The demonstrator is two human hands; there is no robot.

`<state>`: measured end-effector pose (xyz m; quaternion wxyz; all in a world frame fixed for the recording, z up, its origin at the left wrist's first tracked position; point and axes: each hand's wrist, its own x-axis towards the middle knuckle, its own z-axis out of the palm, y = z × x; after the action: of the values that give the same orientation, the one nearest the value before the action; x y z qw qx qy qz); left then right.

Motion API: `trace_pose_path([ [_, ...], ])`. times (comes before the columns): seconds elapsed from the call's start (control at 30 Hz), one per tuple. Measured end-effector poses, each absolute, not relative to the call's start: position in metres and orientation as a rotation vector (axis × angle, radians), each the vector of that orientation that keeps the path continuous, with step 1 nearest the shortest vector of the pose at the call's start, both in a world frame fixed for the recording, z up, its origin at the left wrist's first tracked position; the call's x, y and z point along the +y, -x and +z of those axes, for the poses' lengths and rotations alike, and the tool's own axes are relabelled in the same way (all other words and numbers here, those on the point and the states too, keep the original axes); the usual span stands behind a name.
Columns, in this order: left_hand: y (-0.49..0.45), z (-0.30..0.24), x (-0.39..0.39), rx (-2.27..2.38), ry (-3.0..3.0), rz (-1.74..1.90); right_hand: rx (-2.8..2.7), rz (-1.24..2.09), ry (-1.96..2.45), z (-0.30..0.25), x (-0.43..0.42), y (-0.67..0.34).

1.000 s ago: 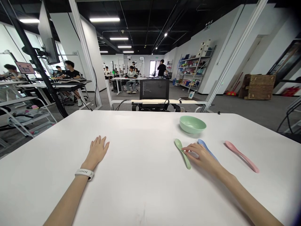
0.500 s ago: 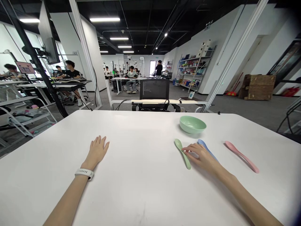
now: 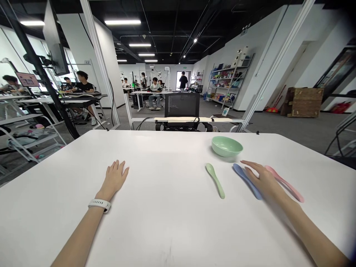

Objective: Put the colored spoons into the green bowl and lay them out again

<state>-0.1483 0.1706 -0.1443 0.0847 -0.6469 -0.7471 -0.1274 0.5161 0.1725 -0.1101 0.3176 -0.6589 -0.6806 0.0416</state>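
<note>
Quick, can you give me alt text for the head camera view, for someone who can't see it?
A right hand lies palm down on a white table, between a blue spoon and a pink spoon, gripping neither. A green spoon and green bowl sit nearby; the left hand lies flat, apart.

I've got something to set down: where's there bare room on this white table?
The widest free patch is the white tabletop between the left hand and the slim pale green spoon. It's crowded on the right, where the right hand lies between the slim blue spoon and the slim pink spoon, below the round pale green bowl.
</note>
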Motion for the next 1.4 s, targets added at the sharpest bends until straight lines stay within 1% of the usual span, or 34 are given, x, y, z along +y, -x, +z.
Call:
trace_pose_path([
  [0.13, 0.148, -0.144, 0.170, -2.216, 1.925, -0.404, -1.745, 0.235, 1.821, -0.135, 0.182, -0.536],
  [0.3, 0.147, -0.143, 0.169, -2.234, 1.920, -0.400, -1.715, 0.263, 1.808, -0.150, 0.188, -0.544],
  [1.07, 0.148, -0.144, 0.170, -2.234, 1.924, -0.377, -1.726, 0.305, 1.847, -0.154, 0.189, -0.549],
  [1.4, 0.149, -0.144, 0.171, -2.239, 1.923, -0.326, -1.711, 0.261, 1.825, -0.150, 0.190, -0.544],
])
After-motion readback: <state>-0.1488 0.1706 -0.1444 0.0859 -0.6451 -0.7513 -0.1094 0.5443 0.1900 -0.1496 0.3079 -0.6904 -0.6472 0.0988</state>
